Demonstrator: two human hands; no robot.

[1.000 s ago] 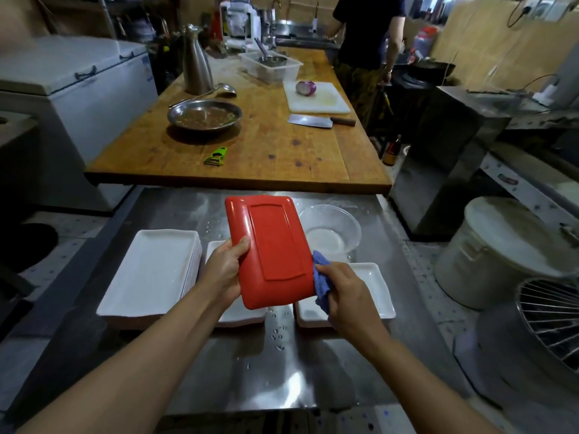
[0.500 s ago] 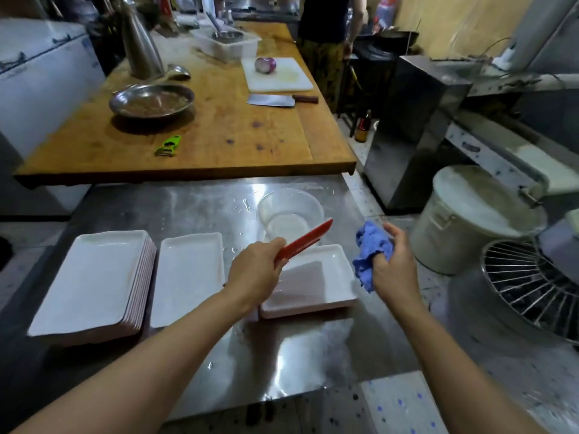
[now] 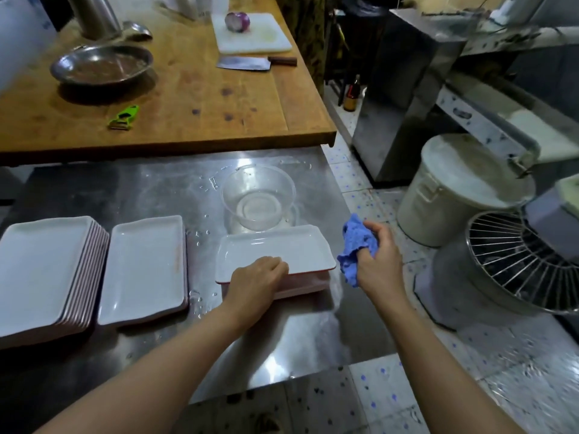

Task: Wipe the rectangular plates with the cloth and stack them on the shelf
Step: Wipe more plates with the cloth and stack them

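Lowered since a moment ago, the red-backed plate (image 3: 275, 250) now lies white side up on the right-hand pile on the steel table (image 3: 150, 189), left hand (image 3: 255, 285) gripping its near edge; right hand (image 3: 377, 261) clutches the blue cloth (image 3: 355, 245) beside it.

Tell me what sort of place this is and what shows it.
Most likely a commercial kitchen's prep area. A tall stack of white rectangular plates sits on a wet stainless steel counter, a steel cleaver lies beside a white cutting board on a wooden worktable, and a large lidded white bucket stands nearby.
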